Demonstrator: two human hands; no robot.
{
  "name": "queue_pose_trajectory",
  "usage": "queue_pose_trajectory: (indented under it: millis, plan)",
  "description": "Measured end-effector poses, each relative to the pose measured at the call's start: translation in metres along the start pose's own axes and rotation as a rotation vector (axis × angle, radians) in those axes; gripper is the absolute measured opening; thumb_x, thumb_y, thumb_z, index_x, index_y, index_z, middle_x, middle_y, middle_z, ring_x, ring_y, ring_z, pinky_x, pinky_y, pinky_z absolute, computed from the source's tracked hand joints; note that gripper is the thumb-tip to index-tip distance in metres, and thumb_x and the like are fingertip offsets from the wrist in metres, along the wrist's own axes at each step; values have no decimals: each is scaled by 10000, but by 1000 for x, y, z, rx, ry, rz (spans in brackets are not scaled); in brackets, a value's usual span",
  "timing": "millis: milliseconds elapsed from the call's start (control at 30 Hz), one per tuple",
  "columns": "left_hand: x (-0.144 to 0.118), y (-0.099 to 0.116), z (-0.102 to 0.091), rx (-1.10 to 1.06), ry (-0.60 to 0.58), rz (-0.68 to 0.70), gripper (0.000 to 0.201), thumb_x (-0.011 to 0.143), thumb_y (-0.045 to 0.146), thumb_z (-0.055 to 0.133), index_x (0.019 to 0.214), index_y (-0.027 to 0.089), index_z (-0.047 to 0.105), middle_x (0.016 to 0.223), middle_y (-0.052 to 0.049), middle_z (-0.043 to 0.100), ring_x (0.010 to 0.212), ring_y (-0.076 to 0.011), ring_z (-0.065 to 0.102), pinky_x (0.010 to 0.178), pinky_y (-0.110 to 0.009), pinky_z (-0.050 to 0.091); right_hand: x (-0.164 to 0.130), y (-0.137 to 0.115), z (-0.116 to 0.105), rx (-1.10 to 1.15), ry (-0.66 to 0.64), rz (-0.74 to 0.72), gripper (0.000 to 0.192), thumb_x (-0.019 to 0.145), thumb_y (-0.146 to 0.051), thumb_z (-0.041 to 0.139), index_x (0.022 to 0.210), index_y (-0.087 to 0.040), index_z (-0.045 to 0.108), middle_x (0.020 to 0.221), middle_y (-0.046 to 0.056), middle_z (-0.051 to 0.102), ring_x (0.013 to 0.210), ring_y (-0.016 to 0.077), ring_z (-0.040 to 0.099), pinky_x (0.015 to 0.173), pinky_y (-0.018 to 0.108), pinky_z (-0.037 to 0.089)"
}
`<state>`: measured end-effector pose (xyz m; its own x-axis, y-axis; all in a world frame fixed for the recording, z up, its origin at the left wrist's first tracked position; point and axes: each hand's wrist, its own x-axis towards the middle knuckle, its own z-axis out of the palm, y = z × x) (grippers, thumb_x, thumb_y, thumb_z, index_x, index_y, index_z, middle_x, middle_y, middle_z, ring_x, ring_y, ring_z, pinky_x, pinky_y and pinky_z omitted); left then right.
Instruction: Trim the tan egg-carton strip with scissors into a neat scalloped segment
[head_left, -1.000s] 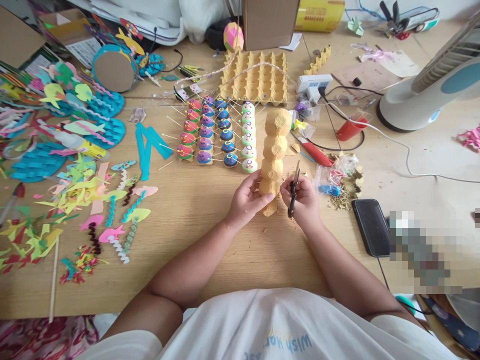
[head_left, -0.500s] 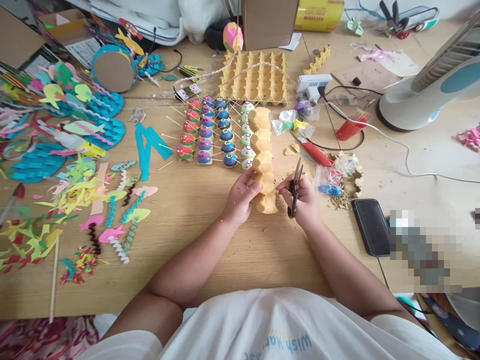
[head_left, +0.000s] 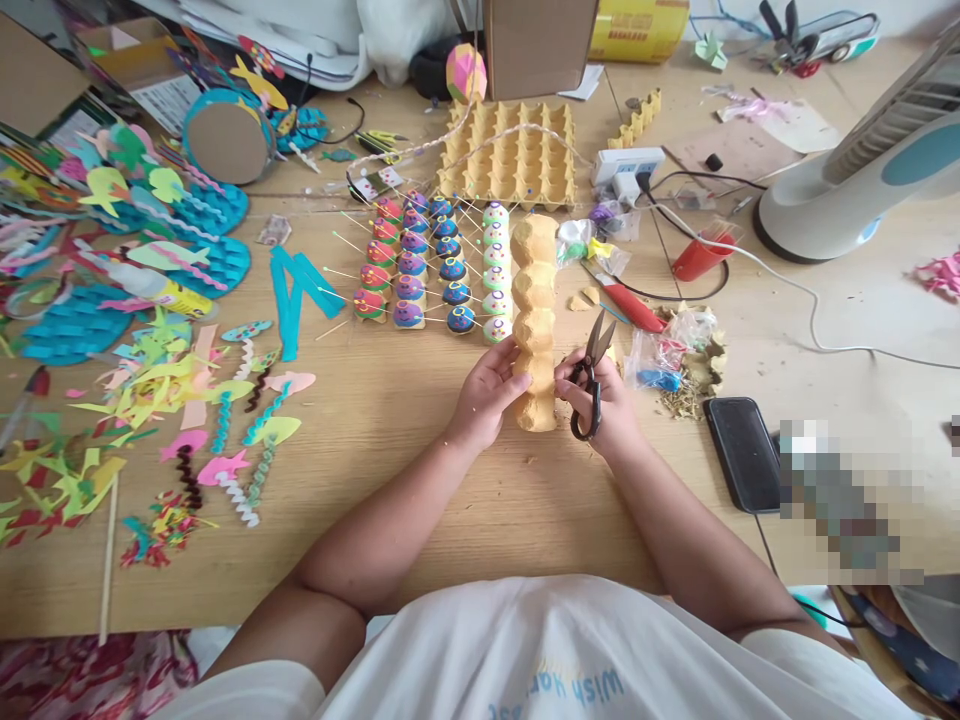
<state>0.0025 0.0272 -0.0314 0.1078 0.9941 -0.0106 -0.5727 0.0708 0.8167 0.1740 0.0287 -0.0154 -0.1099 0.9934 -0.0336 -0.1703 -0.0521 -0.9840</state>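
Observation:
My left hand (head_left: pixel 491 395) grips the lower left side of a tan egg-carton strip (head_left: pixel 534 320), its thumb over the front. The strip is a single row of several bumps, held upright away from me. In my right hand (head_left: pixel 611 405) is a pair of scissors (head_left: pixel 592 375) with dark handles, blades parted slightly and pointing away from me. The right fingertips are at the strip's lower right edge; I cannot tell how firmly they touch it. Left of the strip stand rows of painted egg-carton caterpillars, the nearest row pale green (head_left: pixel 496 275).
An uncut egg tray (head_left: pixel 510 150) lies behind the caterpillars. To the right are a red-handled knife (head_left: pixel 634 305), a red cup (head_left: pixel 703 252), carton scraps (head_left: pixel 705 360), a phone (head_left: pixel 744 455) and a white fan (head_left: pixel 847 160). Paper cutouts (head_left: pixel 225 470) cover the left side.
The egg-carton strip has shifted slightly right and straightened, uncovering more of the pale green row. The scissors have turned in my right hand, so their blades and handle loops show more broadly.

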Motion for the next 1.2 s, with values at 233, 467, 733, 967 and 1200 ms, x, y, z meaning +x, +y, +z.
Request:
queue_pose_trajectory:
  millis: [233, 467, 733, 967, 1200]
  plan:
    - [0, 2, 2, 17, 36, -12, 569, 759, 442, 918, 1274, 300, 723, 1322, -55, 733, 1256, -256, 676, 1057, -385, 525, -1, 0, -1, -84, -10, -121, 357, 800, -386, 855, 1014, -288, 587, 845, -32, 659, 754, 143, 596, 700, 293, 498]
    - [1, -3, -1, 41, 57, -10, 652, 751, 442, 925, 1332, 275, 680, 1390, -83, 713, 1301, -251, 658, 1074, -360, 530, -5, 2, -6, -548, 91, -423, 153, 854, -196, 705, 983, -257, 650, 902, 5, 688, 759, 155, 589, 720, 324, 503]
    - [1, -7, -3, 60, 38, 25, 619, 775, 414, 917, 1337, 286, 691, 1369, -65, 727, 1251, -214, 683, 1044, -302, 543, -8, 0, -5, -627, 96, -462, 219, 821, -151, 670, 999, -279, 663, 905, 11, 703, 768, 180, 604, 728, 349, 508]
    - [1, -5, -2, 47, 58, 16, 586, 771, 425, 913, 1305, 303, 704, 1334, -58, 733, 1229, -222, 692, 1020, -332, 560, -1, 2, -7, -437, 177, -287, 195, 834, -254, 771, 981, -278, 646, 826, -16, 602, 742, 167, 530, 717, 337, 462]
    - [1, -4, -2, 83, 37, 49, 557, 803, 420, 894, 1318, 344, 695, 1331, -39, 723, 1273, -254, 673, 1050, -383, 552, 1, -5, -4, -109, 121, -85, 324, 803, -368, 848, 981, -286, 589, 847, -16, 671, 795, 173, 618, 753, 332, 522]
